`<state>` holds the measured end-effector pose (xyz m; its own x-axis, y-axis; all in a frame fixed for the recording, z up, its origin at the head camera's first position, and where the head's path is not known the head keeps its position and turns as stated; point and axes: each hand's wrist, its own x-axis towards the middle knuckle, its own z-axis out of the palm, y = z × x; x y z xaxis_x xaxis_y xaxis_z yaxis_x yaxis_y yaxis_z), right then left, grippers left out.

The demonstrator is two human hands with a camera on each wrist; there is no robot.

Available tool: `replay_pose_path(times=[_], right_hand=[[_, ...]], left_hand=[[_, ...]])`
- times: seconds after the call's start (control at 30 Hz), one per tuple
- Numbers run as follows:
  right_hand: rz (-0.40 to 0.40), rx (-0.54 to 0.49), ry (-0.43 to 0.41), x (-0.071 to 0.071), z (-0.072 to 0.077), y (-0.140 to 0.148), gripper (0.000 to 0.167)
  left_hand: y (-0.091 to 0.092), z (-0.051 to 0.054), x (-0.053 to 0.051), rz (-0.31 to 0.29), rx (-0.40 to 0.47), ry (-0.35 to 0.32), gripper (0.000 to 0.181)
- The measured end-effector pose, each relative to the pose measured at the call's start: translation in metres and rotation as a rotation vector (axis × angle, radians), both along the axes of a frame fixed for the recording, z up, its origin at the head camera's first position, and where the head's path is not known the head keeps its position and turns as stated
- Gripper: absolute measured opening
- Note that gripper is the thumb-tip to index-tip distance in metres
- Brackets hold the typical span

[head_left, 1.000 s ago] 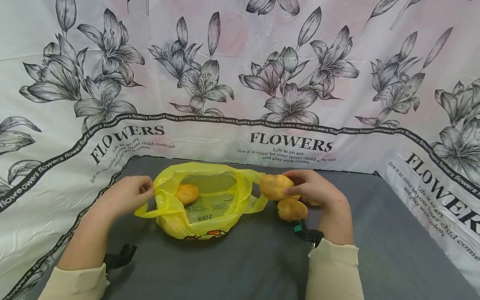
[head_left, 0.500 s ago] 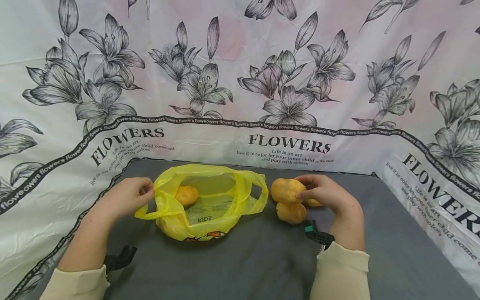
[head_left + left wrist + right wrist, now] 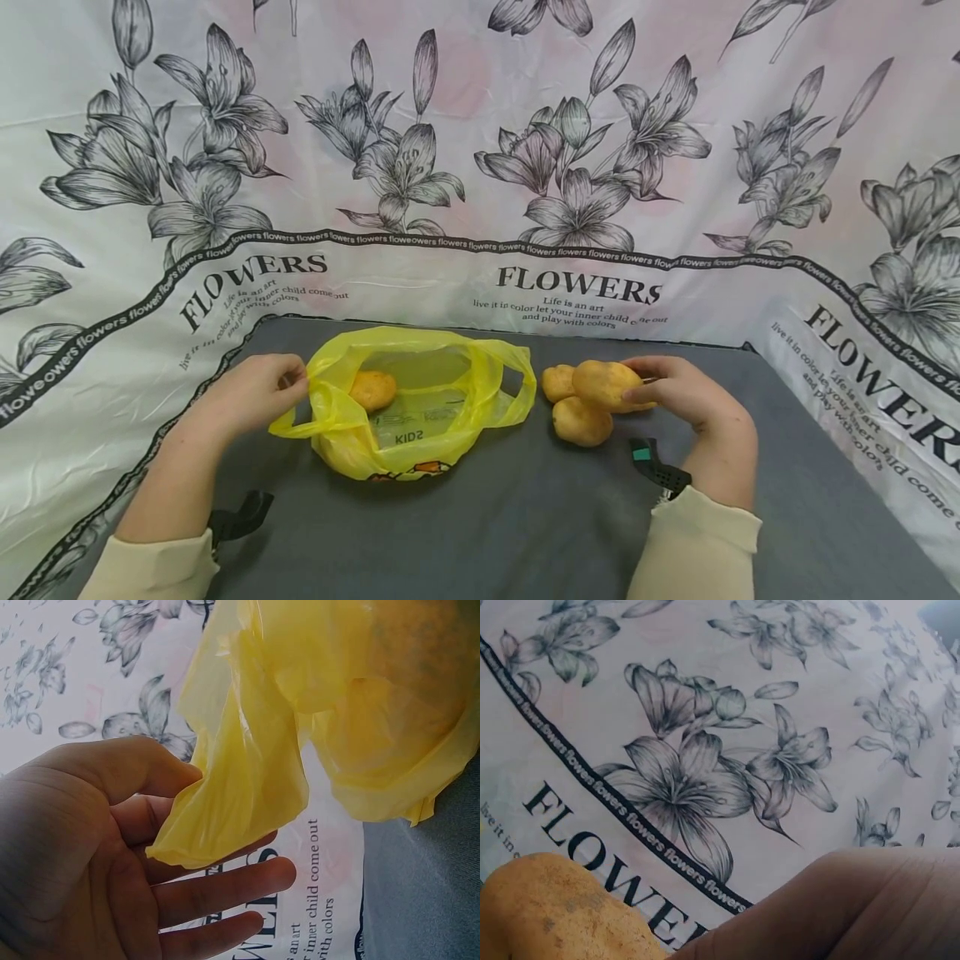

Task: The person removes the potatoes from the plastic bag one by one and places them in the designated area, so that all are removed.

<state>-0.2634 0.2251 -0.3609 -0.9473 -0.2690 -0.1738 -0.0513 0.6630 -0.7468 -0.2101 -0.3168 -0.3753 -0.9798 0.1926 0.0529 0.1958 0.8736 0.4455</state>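
Observation:
My left hand (image 3: 262,390) pinches the left edge of a yellow plastic bag (image 3: 442,446) between thumb and index finger. The left wrist view shows the other fingers of that hand spread below the pinched plastic (image 3: 247,772). The bag's mouth gapes upward, and a potato (image 3: 373,390) shows inside. To the right of the bag, my right hand (image 3: 686,392) holds a larger potato (image 3: 606,383), which also appears in the right wrist view (image 3: 559,915). Close beside it are a small potato (image 3: 557,383) and another potato (image 3: 582,422) in front. Part of one more shows under my right fingers.
A dark grey tabletop (image 3: 480,533) lies under everything. White cloth (image 3: 420,287) with printed flowers and lettering rises along the back and both sides. The bag's right handle loop (image 3: 519,383) sticks out towards the potatoes.
My right hand has moved right with the held potato, away from the bag's right handle, uncovering the small potato on the left. My left hand stays at the bag's edge.

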Motion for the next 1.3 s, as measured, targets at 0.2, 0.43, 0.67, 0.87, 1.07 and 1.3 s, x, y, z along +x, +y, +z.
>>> replay_pose_path(times=[0.2, 0.43, 0.67, 0.87, 1.07, 1.3], right_hand=[[-0.047, -0.026, -0.060, 0.003, -0.004, 0.015, 0.067], [-0.056, -0.011, -0.054, 0.006, -0.009, 0.029, 0.069], [-0.064, 0.000, -0.070, 0.008, -0.012, 0.037, 0.067], [-0.082, 0.000, -0.083, 0.010, -0.014, 0.044, 0.066], [-0.126, -0.051, -0.156, 0.008, -0.018, 0.049, 0.068], [-0.177, -0.085, -0.214, 0.007, -0.025, 0.053, 0.065]], left_hand=[[0.000, -0.001, 0.000, -0.011, 0.001, 0.014, 0.010], [0.000, 0.000, 0.000, -0.006, -0.004, 0.007, 0.010], [0.000, -0.001, 0.000, -0.019, -0.005, 0.037, 0.009], [0.000, -0.001, 0.001, -0.018, 0.003, 0.041, 0.009], [0.000, -0.001, 0.001, -0.016, 0.003, 0.043, 0.009], [0.001, -0.001, 0.002, -0.015, 0.006, 0.036, 0.009]])
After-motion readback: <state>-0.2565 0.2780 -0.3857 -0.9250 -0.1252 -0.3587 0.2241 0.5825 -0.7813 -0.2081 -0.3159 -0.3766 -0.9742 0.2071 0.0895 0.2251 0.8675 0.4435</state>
